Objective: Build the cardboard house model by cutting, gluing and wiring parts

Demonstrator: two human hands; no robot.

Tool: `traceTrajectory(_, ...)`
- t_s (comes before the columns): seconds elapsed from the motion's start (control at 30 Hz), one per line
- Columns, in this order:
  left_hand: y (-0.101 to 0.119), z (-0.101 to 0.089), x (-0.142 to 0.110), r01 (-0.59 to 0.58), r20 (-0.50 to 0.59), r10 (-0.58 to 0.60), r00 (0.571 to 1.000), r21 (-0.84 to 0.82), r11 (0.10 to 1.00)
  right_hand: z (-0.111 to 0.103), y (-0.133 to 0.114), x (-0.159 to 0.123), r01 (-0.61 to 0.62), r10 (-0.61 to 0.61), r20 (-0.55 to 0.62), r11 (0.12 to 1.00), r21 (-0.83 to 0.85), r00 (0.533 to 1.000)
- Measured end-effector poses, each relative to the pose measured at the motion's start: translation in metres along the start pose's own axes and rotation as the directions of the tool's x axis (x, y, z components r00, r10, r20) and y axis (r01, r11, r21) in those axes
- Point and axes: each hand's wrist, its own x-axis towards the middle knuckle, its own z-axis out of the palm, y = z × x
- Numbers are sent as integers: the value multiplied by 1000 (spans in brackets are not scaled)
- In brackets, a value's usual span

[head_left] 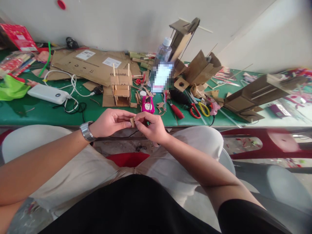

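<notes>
Head view; what's the grip on?
Left hand (106, 124) and right hand (152, 126) pinch a cardboard piece (132, 122) by the near edge of the bench (48, 114); a loosened pinch could drop it.

Surface (44, 115): green, as my feed shows
Left: I see a power bank (47, 93), cardboard sheet (75, 66)
Middle: pink case (148, 105), scraps (161, 105)
Right: scissors (192, 104), cardboard model (255, 94)
</notes>
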Motion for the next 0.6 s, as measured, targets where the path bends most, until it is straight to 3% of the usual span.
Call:
traceTrajectory(0.27,3,-3,-1,-9,-13,10,1000,29,1000,-3,0,-1,-43,37,47,990,131,998)
traceTrajectory(0.6,2,-2,-1,-64,-17,66,998,92,994,0,1,-1,-65,62,25,985,160,998)
